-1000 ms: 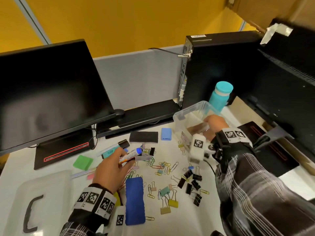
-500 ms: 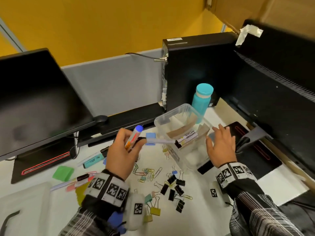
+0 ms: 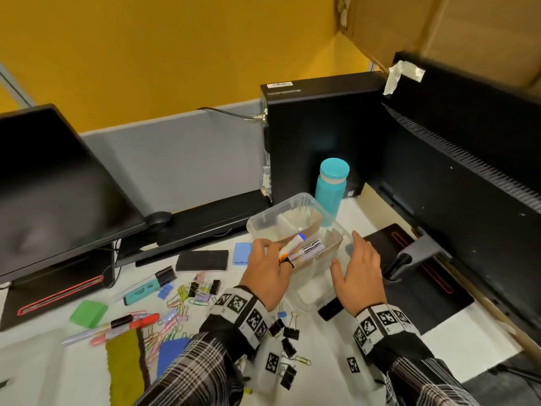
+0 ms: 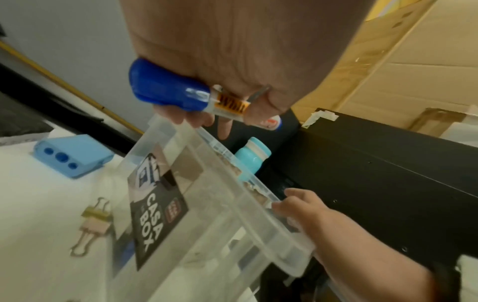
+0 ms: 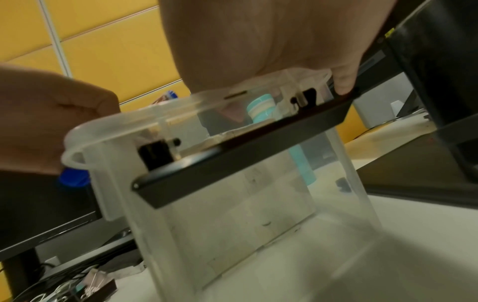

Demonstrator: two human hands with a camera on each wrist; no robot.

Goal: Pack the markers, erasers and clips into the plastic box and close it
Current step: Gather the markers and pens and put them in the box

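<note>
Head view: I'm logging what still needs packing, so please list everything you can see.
plastic box: one, clear, open, desk centre
markers: several, mostly white, over the box, in the left hand
highlighter: one, teal, left of box
pens: a few, red and pink, front left
clips: many, black and coloured, scattered on the desk
erasers: green, blue and black, left
bottle: one, teal, behind box
left hand: holds markers
right hand: on box's right rim
</note>
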